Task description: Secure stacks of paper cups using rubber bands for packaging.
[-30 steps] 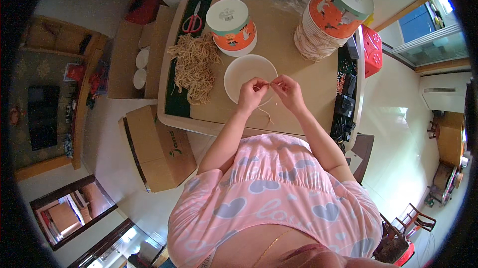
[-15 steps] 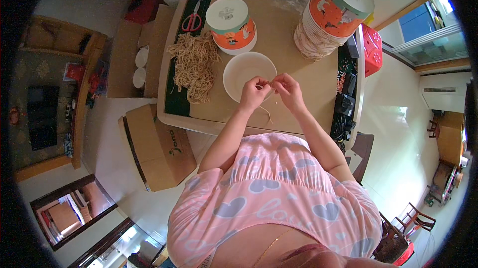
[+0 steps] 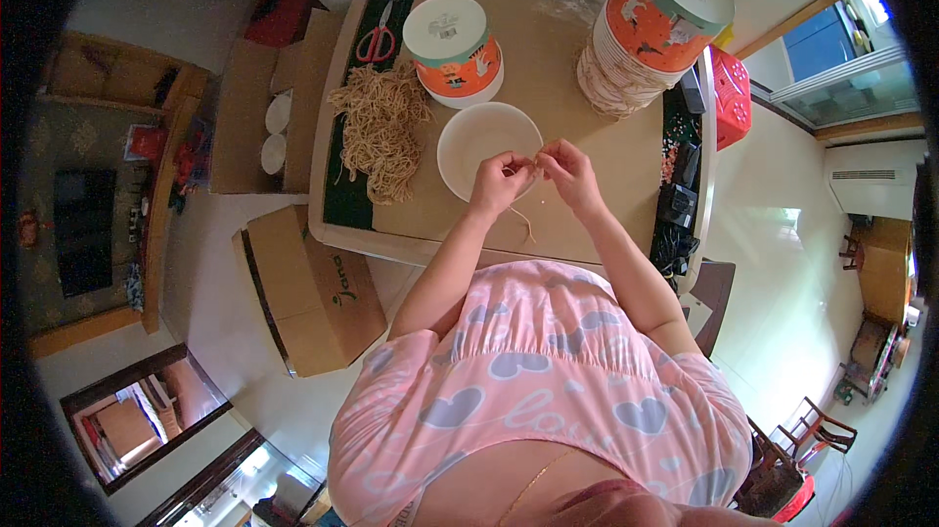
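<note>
At the near right rim of a white round tub [image 3: 471, 147], both my hands meet with fingertips pinched. My left hand [image 3: 499, 183] and my right hand [image 3: 569, 178] grip a thin tan cord [image 3: 527, 222], whose loose end dangles below them over the cardboard. Exactly how the cord runs between the fingers is too small to make out. Left of the tub lies a tangled heap of similar tan cords [image 3: 381, 140]. An orange patterned tub [image 3: 460, 75] with a pale base up stands just behind the white one.
Red-handled scissors [image 3: 376, 44] lie at the far left on the table. A tall stack of orange tubs [image 3: 657, 23] rises at the far right, near a red plastic basket [image 3: 730, 101]. Black devices and cables [image 3: 675, 204] line the right edge. Cardboard boxes [image 3: 313, 292] stand left of the table.
My right hand has shifted very slightly, its fingers turning a little near the cord. The left hand stays almost in place, and the tubs and cord heap look the same.
</note>
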Available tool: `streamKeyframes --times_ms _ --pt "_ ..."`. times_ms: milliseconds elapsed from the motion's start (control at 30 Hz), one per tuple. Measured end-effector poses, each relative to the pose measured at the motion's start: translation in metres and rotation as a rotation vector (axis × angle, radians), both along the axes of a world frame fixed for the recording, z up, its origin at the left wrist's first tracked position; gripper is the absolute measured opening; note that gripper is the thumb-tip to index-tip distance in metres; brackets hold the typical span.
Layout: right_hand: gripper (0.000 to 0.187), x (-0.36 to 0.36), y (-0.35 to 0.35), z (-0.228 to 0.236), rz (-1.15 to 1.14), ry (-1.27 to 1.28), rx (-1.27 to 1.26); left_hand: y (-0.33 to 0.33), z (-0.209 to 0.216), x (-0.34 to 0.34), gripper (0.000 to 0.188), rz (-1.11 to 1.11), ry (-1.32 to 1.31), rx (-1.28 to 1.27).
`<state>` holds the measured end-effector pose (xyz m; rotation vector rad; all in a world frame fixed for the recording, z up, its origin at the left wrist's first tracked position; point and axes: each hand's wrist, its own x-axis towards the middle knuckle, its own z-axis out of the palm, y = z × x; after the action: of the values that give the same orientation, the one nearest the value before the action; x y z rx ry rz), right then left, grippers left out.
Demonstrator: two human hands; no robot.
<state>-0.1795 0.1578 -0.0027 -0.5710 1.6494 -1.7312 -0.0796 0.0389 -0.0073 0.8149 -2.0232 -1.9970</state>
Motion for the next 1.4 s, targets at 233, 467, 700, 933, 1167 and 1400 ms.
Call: streamKeyframes --times_ms 233,467,700,933,1167,1400 --pt "0.012 -0.007 0.001 0.001 0.008 -0.091 0.094 0.004 0.008 -0.003 0.006 -0.001 0.040 0.024" --pt "0.022 -0.013 0.006 0.025 0.035 0.099 -0.044 0.003 -0.001 -0.002 0.006 0.011 0.033 -0.016" --pt "0.019 -0.034 0.012 0.051 0.268 0.757 0.146 0.003 0.009 -0.004 0.006 -0.010 0.028 -0.013" --pt "0.011 -0.036 0.015 0.055 0.264 0.693 0.207 0.002 0.010 -0.002 0.006 0.008 0.015 -0.072" --pt "0.015 -0.032 0.012 0.043 0.241 0.744 0.352 0.004 0.011 -0.003 0.006 0.005 0.010 -0.063" --pt "0.012 -0.044 0.009 0.044 0.155 0.644 0.210 -0.010 0.019 0.005 0.008 -0.010 -0.039 -0.155"
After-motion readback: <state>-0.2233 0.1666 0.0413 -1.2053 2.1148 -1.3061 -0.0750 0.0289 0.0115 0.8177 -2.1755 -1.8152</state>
